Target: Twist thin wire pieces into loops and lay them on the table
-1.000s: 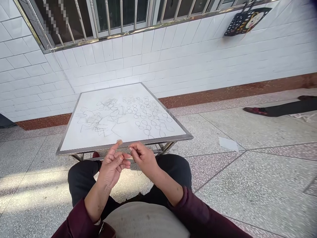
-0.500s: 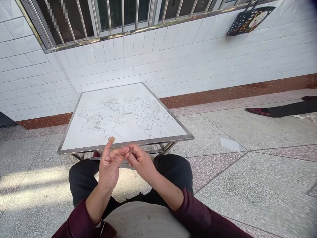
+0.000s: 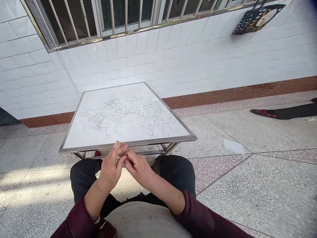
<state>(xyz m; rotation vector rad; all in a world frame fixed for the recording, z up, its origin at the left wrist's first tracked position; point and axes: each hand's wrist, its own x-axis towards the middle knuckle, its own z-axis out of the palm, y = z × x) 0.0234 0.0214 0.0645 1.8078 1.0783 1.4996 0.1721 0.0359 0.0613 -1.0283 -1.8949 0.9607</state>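
Note:
My left hand (image 3: 110, 167) and my right hand (image 3: 137, 166) meet fingertip to fingertip above my lap, just in front of a low white table (image 3: 79, 142). Both hands pinch a thin piece of wire (image 3: 121, 150) that is too fine to see clearly. On the table lie a tangle of bent angular wires (image 3: 99, 119) at the left and several looped wire shapes (image 3: 152, 115) at the right. My legs in black trousers sit under the table's near edge.
A white tiled wall with a barred window (image 3: 119, 13) rises behind the table. A black patterned basket (image 3: 257, 18) hangs at the upper right. Another person's leg and shoe (image 3: 266, 113) rest on the speckled floor at the right. A pale scrap (image 3: 234, 146) lies on the floor.
My hands have come together: the left hand's raised finger has lowered and its fingers now close against the right hand's fingertips. The view has shifted slightly.

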